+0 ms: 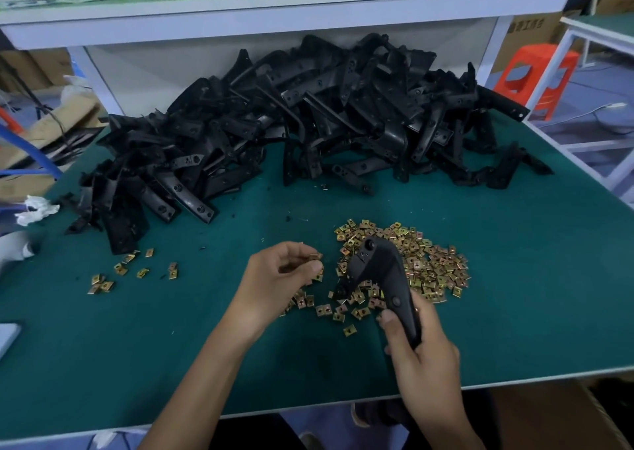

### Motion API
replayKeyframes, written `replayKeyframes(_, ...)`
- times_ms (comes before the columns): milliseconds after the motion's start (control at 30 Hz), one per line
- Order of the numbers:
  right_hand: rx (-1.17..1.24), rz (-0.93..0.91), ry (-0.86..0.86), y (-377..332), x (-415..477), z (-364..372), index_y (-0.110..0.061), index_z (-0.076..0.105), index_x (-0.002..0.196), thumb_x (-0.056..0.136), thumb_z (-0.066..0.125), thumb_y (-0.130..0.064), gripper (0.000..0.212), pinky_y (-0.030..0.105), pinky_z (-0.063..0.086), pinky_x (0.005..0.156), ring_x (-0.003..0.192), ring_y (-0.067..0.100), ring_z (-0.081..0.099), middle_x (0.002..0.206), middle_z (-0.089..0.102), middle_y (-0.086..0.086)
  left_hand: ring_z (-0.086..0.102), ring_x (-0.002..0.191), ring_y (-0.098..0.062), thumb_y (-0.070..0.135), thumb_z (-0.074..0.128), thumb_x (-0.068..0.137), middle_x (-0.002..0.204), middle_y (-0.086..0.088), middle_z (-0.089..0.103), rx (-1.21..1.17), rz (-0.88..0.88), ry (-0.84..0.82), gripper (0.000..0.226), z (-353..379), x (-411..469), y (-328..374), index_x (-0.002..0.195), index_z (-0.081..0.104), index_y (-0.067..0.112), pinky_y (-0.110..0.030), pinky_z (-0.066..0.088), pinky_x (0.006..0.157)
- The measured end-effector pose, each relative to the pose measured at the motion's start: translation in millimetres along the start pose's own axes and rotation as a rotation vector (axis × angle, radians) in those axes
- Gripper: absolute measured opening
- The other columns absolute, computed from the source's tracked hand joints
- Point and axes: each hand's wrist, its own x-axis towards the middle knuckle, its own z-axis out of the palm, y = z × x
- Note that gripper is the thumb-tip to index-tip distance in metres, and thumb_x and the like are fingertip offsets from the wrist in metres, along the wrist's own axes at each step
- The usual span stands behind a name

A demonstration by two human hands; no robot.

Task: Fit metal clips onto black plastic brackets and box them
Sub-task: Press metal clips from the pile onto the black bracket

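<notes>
My left fingers (295, 251) pinch a clip (316, 256) beside the bracket (377, 271) my right fingers (389, 317) grip over the pile (435, 267) on the desk (514, 295); a loose pinch could drop it among the rest.

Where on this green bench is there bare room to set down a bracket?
Bare mat lies right of the clip heap, out to the side edge, and front left, between the loose clips and the near edge. A narrower strip runs between the bracket pile and the clip heap. Back and centre are crowded.
</notes>
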Motion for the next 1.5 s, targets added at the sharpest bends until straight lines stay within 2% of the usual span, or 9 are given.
replayKeyframes(367,0.052,0.086,-0.022,-3.9,0.6,-1.4,-0.068,0.042,0.124,0.09,0.052,-0.06,0.036,0.027,0.054,0.064,0.071,0.006,0.069,0.091,0.069,-0.022,0.063,0.075,-0.002,0.026,0.074,0.09,0.088,0.012,0.074,0.014,-0.024,-0.025,0.004,8.2,6.9,0.2,0.087,0.077,0.029,-0.02,0.054,0.075)
replayKeyframes(533,-0.002,0.072,-0.142,-8.5,4.4,-7.6,-0.069,0.009,0.147,0.1,0.052,-0.039,0.07,0.028,0.049,0.064,0.077,0.003,0.067,0.096,0.07,-0.023,0.064,0.07,-0.008,0.017,0.076,0.088,0.08,0.003,0.074,-0.099,-0.057,-0.008,0.005,11.6,1.6,1.6,0.09,0.08,0.02,-0.021,0.056,0.068)
replayKeyframes(633,-0.057,0.006,-0.2,-18.7,6.0,-4.9,-0.069,0.035,0.137,0.105,0.046,-0.031,0.051,0.025,0.046,0.086,0.113,-0.009,0.052,0.127,0.047,-0.033,0.066,0.072,-0.01,0.011,0.072,0.092,0.083,-0.002,0.076,-0.066,-0.021,-0.043,0.011,11.3,-5.1,4.0,0.091,0.079,0.019,-0.021,0.056,0.067)
replayKeyframes(767,-0.039,0.056,-0.17,-38.6,20.6,0.1,-0.063,0.058,0.112,0.094,0.039,-0.063,0.027,0.014,0.041,0.082,0.107,-0.006,0.05,0.115,0.046,-0.02,0.066,0.075,-0.01,0.015,0.071,0.092,0.089,-0.002,0.076,-0.028,0.062,-0.116,0.015,12.1,-15.1,11.3,0.091,0.079,0.028,-0.024,0.058,0.071)
replayKeyframes(900,0.109,0.1,-0.29,-62.1,37.5,6.9,-0.043,0.07,0.088,0.103,0.046,-0.052,0.029,0.034,0.04,0.102,0.104,0.005,0.057,0.093,0.063,-0.019,0.066,0.078,-0.005,0.021,0.073,0.088,0.088,0.002,0.076,-0.034,0.14,-0.152,0.009,19.1,-22.4,20.4,0.091,0.08,0.026,-0.017,0.051,0.071)
replayKeyframes(967,0.246,0.127,-0.321,-68.9,41.3,8.0,-0.027,0.055,0.064,0.104,0.048,-0.048,0.045,0.026,0.041,0.078,0.063,0.001,0.047,0.06,0.045,-0.014,0.068,0.081,-0.009,0.027,0.073,0.084,0.089,0.002,0.076,-0.017,0.168,-0.153,0.011,19.8,-24.0,22.3,0.091,0.081,0.025,-0.017,0.052,0.073)
replayKeyframes(1067,0.361,0.244,-0.335,-73.3,45.0,4.5,-0.018,0.067,0.073,0.102,0.054,-0.043,0.041,0.016,0.036,0.053,0.057,0.006,0.046,0.061,0.044,-0.004,0.067,0.081,-0.01,0.023,0.075,0.084,0.088,0.004,0.073,0.056,0.208,-0.122,0.01,17.7,-23.6,20.3,0.092,0.081,0.026,-0.02,0.051,0.073)
replayKeyframes(1300,0.687,0.524,-0.424,-79.3,48.2,3.9,-0.021,0.077,0.093,0.098,0.063,-0.034,0.02,0.022,0.042,0.047,0.059,0.01,0.058,0.069,0.06,-0.004,0.066,0.089,-0.011,0.027,0.073,0.091,0.094,0.011,0.07,0.143,0.264,-0.03,0.012,20.0,-25.2,15.0,0.092,0.075,0.039,-0.02,0.051,0.076)
replayKeyframes(1500,0.786,0.642,-0.454,-79.8,54.2,5.9,-0.013,0.073,0.102,0.095,0.067,-0.027,0.017,0.024,0.04,0.047,0.057,0.013,0.06,0.074,0.064,0.0,0.064,0.079,-0.003,0.008,0.066,0.095,0.085,0.006,0.074,-0.186,0.105,-0.02,0.011,33.6,-29.0,15.3,0.094,0.074,0.015,-0.016,0.05,0.072)
